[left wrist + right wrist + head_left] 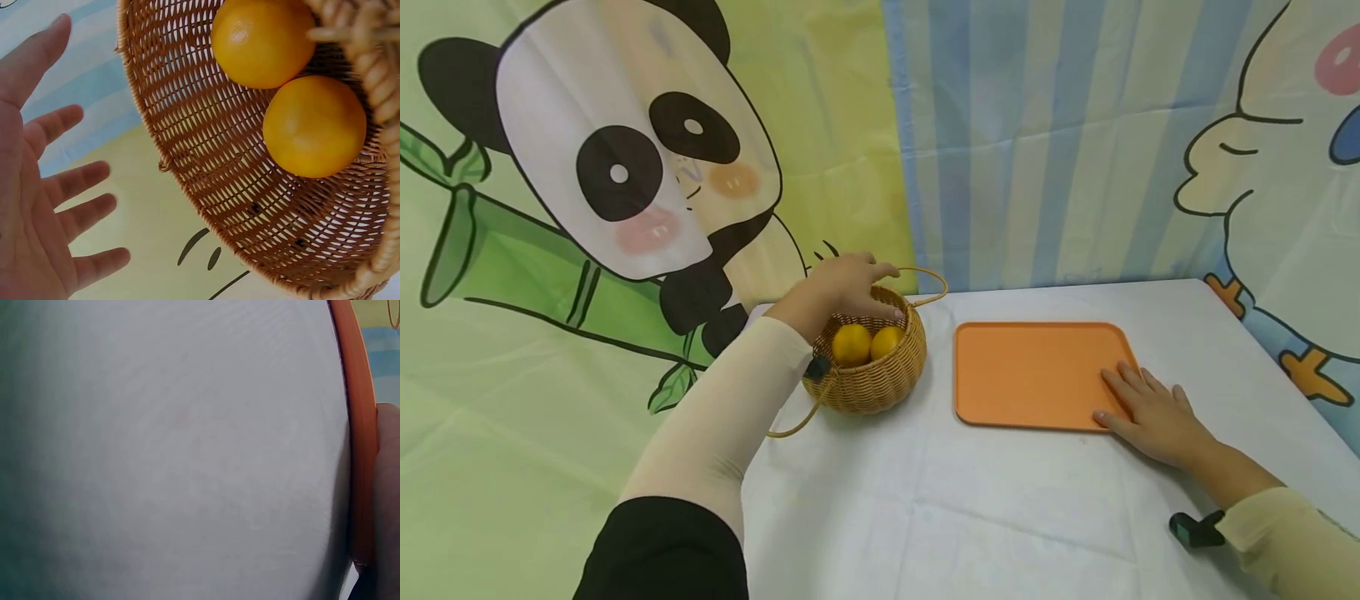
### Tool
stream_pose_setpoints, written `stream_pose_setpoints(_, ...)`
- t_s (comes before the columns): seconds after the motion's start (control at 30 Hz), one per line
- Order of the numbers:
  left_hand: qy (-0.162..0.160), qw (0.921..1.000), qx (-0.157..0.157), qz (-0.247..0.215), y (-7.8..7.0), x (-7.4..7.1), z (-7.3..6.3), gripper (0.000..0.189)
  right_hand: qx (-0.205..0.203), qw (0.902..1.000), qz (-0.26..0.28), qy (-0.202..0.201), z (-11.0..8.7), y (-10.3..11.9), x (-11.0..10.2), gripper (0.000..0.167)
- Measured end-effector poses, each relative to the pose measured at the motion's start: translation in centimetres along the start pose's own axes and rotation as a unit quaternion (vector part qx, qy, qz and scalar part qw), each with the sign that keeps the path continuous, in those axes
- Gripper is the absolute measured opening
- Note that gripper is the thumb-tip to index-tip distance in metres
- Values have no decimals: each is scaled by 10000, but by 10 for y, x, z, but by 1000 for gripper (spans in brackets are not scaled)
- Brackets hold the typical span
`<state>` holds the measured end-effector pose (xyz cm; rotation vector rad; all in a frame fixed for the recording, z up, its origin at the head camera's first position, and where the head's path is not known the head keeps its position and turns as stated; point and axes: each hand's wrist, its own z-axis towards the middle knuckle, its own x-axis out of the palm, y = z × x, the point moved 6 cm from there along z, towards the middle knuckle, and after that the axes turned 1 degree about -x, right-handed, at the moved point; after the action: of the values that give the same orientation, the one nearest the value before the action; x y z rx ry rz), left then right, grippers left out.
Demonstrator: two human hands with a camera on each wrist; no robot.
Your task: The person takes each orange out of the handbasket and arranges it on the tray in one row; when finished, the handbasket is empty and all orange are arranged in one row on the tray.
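Observation:
A round wicker basket stands on the left of the table with two oranges inside, one orange on the left and another orange on the right. Over the basket's far side reaches my left hand, its fingers spread and holding nothing. In the left wrist view the fingers of that hand are apart from the woven rim, and both oranges show deep in the basket. My right hand rests with spread fingers on the right front corner of an orange rectangular tray.
A white cloth covers the table. The basket has two thin loop handles, one handle standing out at the back right and the other hanging at the front left. Behind the table hangs a printed curtain with a panda and stripes.

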<state>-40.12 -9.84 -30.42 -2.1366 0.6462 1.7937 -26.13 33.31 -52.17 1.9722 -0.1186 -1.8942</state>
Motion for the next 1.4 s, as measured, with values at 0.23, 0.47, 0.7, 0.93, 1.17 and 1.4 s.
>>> stream_pose_setpoints(0.23,715,9966,-181,-365,7,5,10,84,-18,10000,83,0,-1,2,-2,91)
stream_pose_setpoints(0.47,1192,9908,-42,-643,12,13,17,77,8,10000,53,71,0,0,-1,93)
stream_pose_setpoints(0.7,1577,9832,-164,-907,10,13,20,75,37,9999,-59,81,2,-1,0,94)
stream_pose_setpoints(0.93,2388,9671,44,-875,4,24,25,80,42,9999,-22,94,2,-2,1,93)
stream_pose_setpoints(1.17,2655,9584,36,-1046,5,38,34,79,40,9999,61,87,0,1,-1,93)
stream_pose_setpoints(1.4,2622,9552,16,-1373,11,52,39,86,75,9999,101,78,0,1,0,93)
